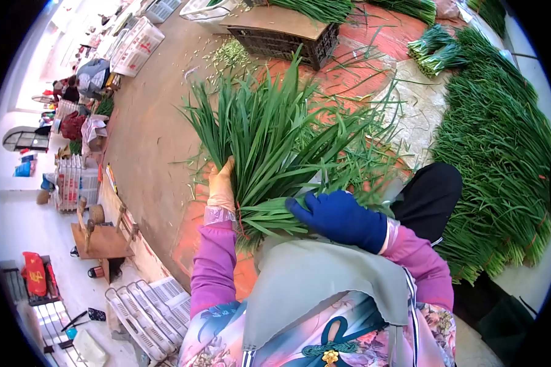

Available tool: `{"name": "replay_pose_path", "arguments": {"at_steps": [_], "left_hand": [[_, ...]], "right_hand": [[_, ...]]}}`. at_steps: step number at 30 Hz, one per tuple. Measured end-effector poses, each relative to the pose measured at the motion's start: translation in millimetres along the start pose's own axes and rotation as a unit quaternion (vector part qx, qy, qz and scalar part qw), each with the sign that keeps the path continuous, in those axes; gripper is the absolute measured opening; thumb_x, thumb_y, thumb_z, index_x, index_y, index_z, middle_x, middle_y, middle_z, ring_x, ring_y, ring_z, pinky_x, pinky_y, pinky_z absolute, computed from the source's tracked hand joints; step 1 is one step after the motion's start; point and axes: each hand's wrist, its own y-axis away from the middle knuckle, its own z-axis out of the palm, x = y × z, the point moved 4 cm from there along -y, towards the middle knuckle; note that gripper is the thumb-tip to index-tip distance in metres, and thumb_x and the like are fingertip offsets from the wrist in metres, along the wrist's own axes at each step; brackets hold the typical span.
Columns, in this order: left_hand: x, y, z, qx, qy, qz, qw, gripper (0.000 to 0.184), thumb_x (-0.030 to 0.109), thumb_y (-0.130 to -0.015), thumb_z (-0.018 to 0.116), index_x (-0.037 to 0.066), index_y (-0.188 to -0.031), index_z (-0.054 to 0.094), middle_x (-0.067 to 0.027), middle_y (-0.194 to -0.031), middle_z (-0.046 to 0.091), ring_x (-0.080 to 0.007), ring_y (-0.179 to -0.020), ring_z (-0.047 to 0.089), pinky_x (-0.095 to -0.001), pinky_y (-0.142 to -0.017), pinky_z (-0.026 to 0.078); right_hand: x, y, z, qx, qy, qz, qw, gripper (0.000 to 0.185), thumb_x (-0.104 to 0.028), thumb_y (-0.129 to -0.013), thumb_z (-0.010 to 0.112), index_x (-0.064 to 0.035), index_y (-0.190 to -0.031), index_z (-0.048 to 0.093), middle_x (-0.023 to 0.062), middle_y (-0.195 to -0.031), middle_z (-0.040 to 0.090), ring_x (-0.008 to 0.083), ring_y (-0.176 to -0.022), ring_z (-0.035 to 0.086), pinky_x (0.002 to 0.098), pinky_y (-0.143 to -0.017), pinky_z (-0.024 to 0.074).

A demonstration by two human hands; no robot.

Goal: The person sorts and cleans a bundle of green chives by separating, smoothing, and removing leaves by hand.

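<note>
My left hand (221, 186), in a pale rubber glove, is wrapped round the side of a large bunch of garlic chives (269, 131). The long green leaves fan out away from me, and a thin red band shows near the bunch's lower end. My right hand (343, 219), in a dark blue glove, is closed on a smaller sheaf of chives (275, 215) lying across my lap against the big bunch. Its thumb presses on the leaves, while the other fingers are partly hidden beneath. A grey apron (324, 275) covers my lap just below both hands.
A long heap of chives (493, 153) lies along the right, with small tied bunches (438, 50) at its top. A black crate with a board (281, 30) stands ahead. Loose leaves litter the red floor. White crates (153, 312) and a wooden stool (101, 241) are at left.
</note>
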Motion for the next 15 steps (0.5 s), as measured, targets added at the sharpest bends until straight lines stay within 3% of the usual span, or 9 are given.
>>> {"name": "replay_pose_path", "arguments": {"at_steps": [2,4,6,7,9,10,12,13,15], "left_hand": [[1,4,1,-0.002,0.005,0.004,1.000,0.029,0.017,-0.085,0.057,0.002,-0.109,0.055,-0.0102,-0.094,0.063,-0.0215,-0.077,0.062,-0.0321,-0.068,0.052],[3,9,5,-0.014,-0.009,0.009,1.000,0.028,0.017,-0.085,0.058,0.001,-0.108,0.056,-0.0090,-0.094,0.063,-0.0204,-0.077,0.061,-0.0311,-0.068,0.051],[4,13,7,0.011,-0.021,0.010,1.000,0.026,0.016,-0.084,0.058,0.001,-0.106,0.056,-0.0079,-0.093,0.063,-0.0190,-0.077,0.060,-0.0303,-0.068,0.050],[2,14,9,-0.008,-0.019,0.013,1.000,0.026,0.013,-0.083,0.060,0.000,-0.105,0.057,-0.0068,-0.094,0.063,-0.0172,-0.078,0.060,-0.0286,-0.070,0.049],[0,20,17,-0.052,0.004,0.024,0.998,0.025,0.008,-0.082,0.060,-0.001,-0.105,0.057,-0.0055,-0.094,0.063,-0.0145,-0.079,0.059,-0.0268,-0.072,0.048],[4,26,24,-0.053,0.004,0.024,0.998,0.025,0.008,-0.082,0.060,-0.001,-0.105,0.057,-0.0055,-0.094,0.063,-0.0145,-0.079,0.059,-0.0268,-0.072,0.048],[11,38,38,-0.101,0.006,0.011,0.995,0.022,0.009,-0.083,0.058,0.001,-0.104,0.058,-0.0057,-0.093,0.063,-0.0161,-0.080,0.060,-0.0283,-0.073,0.049],[11,39,39,-0.111,0.006,0.025,0.993,0.023,0.008,-0.083,0.057,0.001,-0.106,0.058,-0.0050,-0.095,0.063,-0.0157,-0.082,0.059,-0.0278,-0.075,0.049],[16,47,46,-0.120,0.017,0.014,0.992,0.023,0.007,-0.083,0.058,0.000,-0.105,0.058,-0.0045,-0.094,0.063,-0.0141,-0.081,0.059,-0.0268,-0.074,0.049]], "right_hand": [[-1,6,-4,-0.015,-0.014,0.006,1.000,0.045,-0.012,-0.077,0.047,-0.0042,-0.122,0.044,0.0077,-0.072,0.050,0.0196,-0.053,0.053,0.0332,-0.039,0.0413],[5,11,6,-0.033,-0.028,0.015,0.999,0.054,-0.014,-0.078,0.048,-0.0092,-0.131,0.036,0.0083,-0.081,0.051,0.0212,-0.055,0.053,0.0350,-0.041,0.0411],[18,10,9,-0.152,-0.066,0.086,0.982,0.057,-0.021,-0.077,0.053,-0.0124,-0.131,0.037,0.0115,-0.098,0.053,0.0253,-0.075,0.058,0.0407,-0.060,0.0467],[20,8,5,-0.151,-0.065,0.083,0.983,0.057,-0.021,-0.077,0.053,-0.0124,-0.131,0.037,0.0115,-0.098,0.053,0.0253,-0.075,0.058,0.0407,-0.060,0.0467],[23,-3,-19,0.016,0.028,0.061,0.998,0.066,-0.032,-0.074,0.060,-0.0158,-0.133,0.036,0.0144,-0.117,0.048,0.0297,-0.100,0.052,0.0496,-0.082,0.0398],[27,-9,-25,0.017,0.029,0.061,0.998,0.066,-0.032,-0.074,0.060,-0.0158,-0.133,0.036,0.0144,-0.117,0.048,0.0297,-0.100,0.052,0.0496,-0.082,0.0398],[27,-25,-43,0.138,0.012,-0.012,0.990,0.063,-0.035,-0.074,0.059,-0.0124,-0.129,0.039,0.0148,-0.122,0.047,0.0311,-0.110,0.046,0.0574,-0.084,0.0337],[31,-35,-44,0.140,0.011,-0.011,0.990,0.063,-0.035,-0.074,0.059,-0.0124,-0.129,0.039,0.0148,-0.122,0.047,0.0311,-0.110,0.046,0.0574,-0.084,0.0337],[40,-49,-48,0.170,0.058,0.050,0.982,0.074,-0.040,-0.069,0.065,-0.0155,-0.132,0.035,0.0122,-0.120,0.046,0.0294,-0.106,0.048,0.0474,-0.084,0.0381]]}}
